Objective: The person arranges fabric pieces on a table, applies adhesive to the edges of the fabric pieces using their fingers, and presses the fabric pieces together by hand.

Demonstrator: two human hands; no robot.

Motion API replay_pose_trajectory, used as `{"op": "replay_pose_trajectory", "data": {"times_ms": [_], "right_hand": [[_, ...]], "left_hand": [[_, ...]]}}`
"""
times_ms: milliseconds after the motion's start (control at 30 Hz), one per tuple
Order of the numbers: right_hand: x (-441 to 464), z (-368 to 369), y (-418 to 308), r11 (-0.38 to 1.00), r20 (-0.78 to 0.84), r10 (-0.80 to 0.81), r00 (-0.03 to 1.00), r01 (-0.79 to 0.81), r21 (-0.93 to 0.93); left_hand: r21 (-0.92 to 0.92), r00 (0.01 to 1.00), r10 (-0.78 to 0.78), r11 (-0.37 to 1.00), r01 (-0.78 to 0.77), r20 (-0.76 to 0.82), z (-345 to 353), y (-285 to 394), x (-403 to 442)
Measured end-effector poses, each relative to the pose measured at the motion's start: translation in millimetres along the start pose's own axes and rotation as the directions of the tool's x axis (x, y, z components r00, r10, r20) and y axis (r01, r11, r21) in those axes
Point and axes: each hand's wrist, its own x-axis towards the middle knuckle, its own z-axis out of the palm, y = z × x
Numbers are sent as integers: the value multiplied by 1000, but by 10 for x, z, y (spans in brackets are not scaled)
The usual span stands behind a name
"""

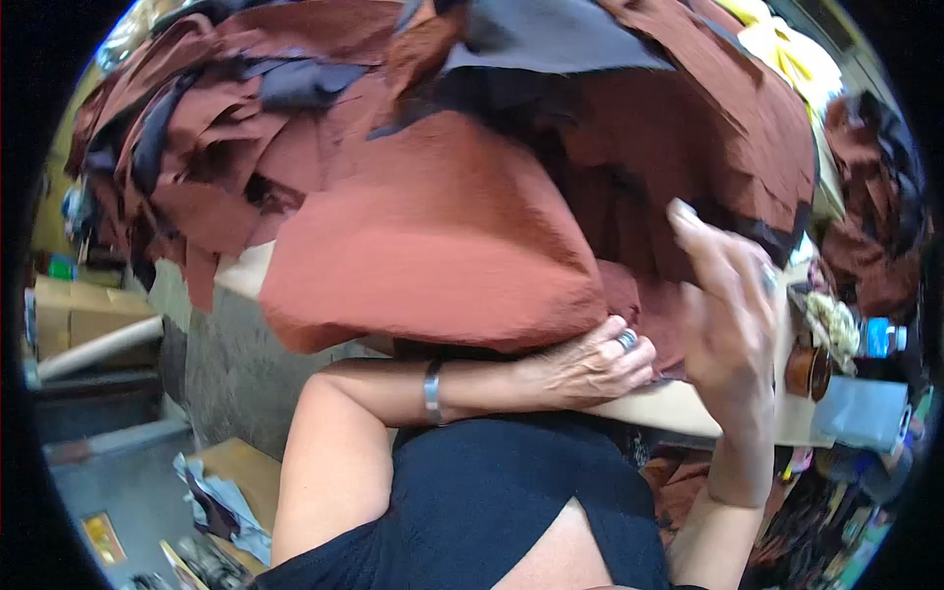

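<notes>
A large reddish-brown leather-like piece (433, 236) bulges over the near edge of the table, in front of my body. My left hand (595, 364), a ring on one finger, lies across at its lower right corner with curled fingers closed on the edge of the material. My right hand (728, 305) is raised to the right of it, fingers apart and slightly blurred, with nothing visible in it. Behind both hands rises a big heap of similar pieces (708, 108), some showing a dark grey side. Shadow hides the heap's inner folds.
More loose scraps (226, 157) pile up at the left. On the right, a brown round container (808, 372), a grey box (861, 413) and a blue-labelled bottle (880, 338) stand close together. Cardboard boxes (88, 320) and a pale roll (103, 349) are at the far left.
</notes>
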Motion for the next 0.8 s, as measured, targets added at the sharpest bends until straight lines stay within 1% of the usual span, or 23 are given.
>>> {"op": "replay_pose_trajectory", "data": {"times_ms": [33, 100, 167, 200, 233, 300, 367, 400, 433, 467, 500, 533, 567, 600, 633, 667, 700, 733, 767, 800], "right_hand": [[270, 112, -99, 991, 12, -121, 993, 120, 52], [752, 453, -292, 944, 72, -279, 957, 260, 201], [1141, 922, -441, 892, 139, -384, 913, 328, 311], [1213, 1102, -558, 879, 210, -386, 898, 290, 378], [1275, 1281, -682, 864, 282, -392, 875, 246, 439], [1200, 1511, -1004, 848, 367, -476, 799, 306, 432], [1146, 1514, -1275, 865, 560, -490, 668, 289, 411], [1125, 1510, -1317, 840, 486, -515, 706, 303, 450], [1148, 1474, -1280, 859, 441, -468, 766, 276, 431], [1202, 1405, -1202, 878, 389, -413, 824, 247, 410], [1286, 1262, -1114, 898, 331, -350, 876, 212, 386], [1408, 1031, -949, 925, 238, -297, 925, 216, 312], [1471, 816, -726, 959, 31, -209, 978, 198, 202], [1534, 599, -502, 985, -178, -110, 978, 131, 111], [1602, 306, -111, 993, -183, 112, 977, -118, -22], [1660, -21, 140, 921, -222, 327, 919, -362, -142], [1539, -228, -49, 935, -412, 342, 844, -351, 57], [1420, -436, -237, 939, -585, 343, 735, -253, 232], [1286, -557, -34, 958, -674, 265, 689, -266, 105], [1117, -673, 206, 957, -745, 177, 643, -289, -22]], "left_hand": [[-37, 991, 1, 999, -6, -136, 22, -25, -27], [-92, 968, -38, 996, 16, -250, 231, 41, -76], [-237, 969, -75, 971, 18, -235, 375, 71, -53], [-309, 970, -89, 951, 15, -225, 412, 113, -29], [-335, 968, -95, 942, 13, -230, 427, 114, -13], [-402, 965, -102, 915, -4, -241, 423, 125, -8], [-466, 962, -119, 885, -10, -246, 411, 147, -17], [-505, 958, -132, 863, -15, -253, 365, 149, -26], [-556, 949, -158, 831, -22, -274, 332, 136, -26], [-646, 923, -216, 762, -44, -317, 291, 121, -46], [-703, 923, -238, 710, -47, -302, 222, 54, -65], [-714, 943, -213, 699, -36, -256, 109, -23, -76], [-297, 979, 143, 950, -96, 143, -207, -221, -65], [-81, 993, 104, 992, -99, 59, -314, -335, -94], [149, 998, 64, 987, -59, -26, -421, -449, -121], [349, 994, 23, 937, 16, -110, -530, -563, -147], [312, 984, -53, 944, 104, -168, -722, -726, -139], [268, 966, -129, 945, 188, -224, -915, -889, -129], [203, 926, -227, 934, 295, -303, -1179, -1027, -71], [56, 832, -409, 886, 461, -373, -1390, -1106, 2]]}}
